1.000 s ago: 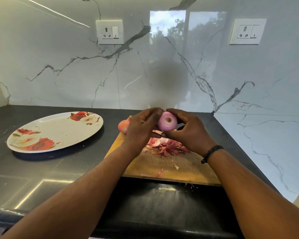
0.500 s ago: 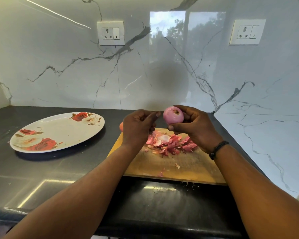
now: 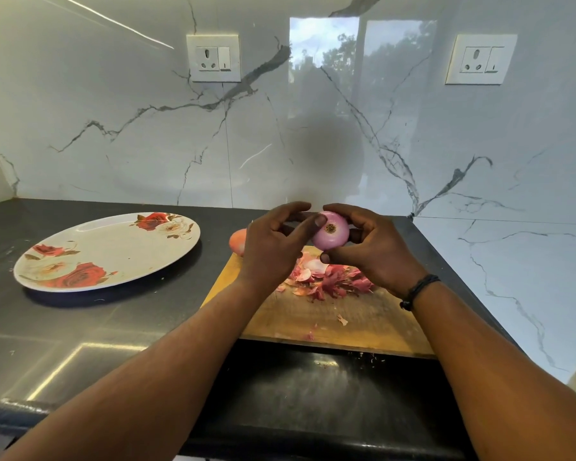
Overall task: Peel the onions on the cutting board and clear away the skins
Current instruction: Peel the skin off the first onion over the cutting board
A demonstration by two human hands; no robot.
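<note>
The right hand (image 3: 376, 251) is cupping the onion (image 3: 330, 235) above the far end of the board (image 3: 363, 324), fingers curled round its far side and thumb under it. The left hand (image 3: 270, 247) is meeting it from the other side, the thumb tip pressing on the onion beside the root end, the other fingers bent loosely behind; whether they are touching it cannot be told. The onion is showing smooth, pale purple flesh with the brown root disc facing the camera, and is looking peeled or nearly so.

Judgement: the bulb is firm, light and likely slick where bare, so it is calling for a cradling hold at the sides, with any remaining skin picked at the root edge by a nail. The skins (image 3: 326, 277) are thin, brittle and weightless; they are lying heaped on the board under the hands, with stray flakes nearer the front edge, and will need sweeping together.

A second onion (image 3: 238, 241), still in its orange skin, is sitting at the board's far left corner, partly hidden behind the left hand. The floral plate (image 3: 113, 247) is sitting to the left on the tabletop (image 3: 80, 327) and is holding nothing.
</note>
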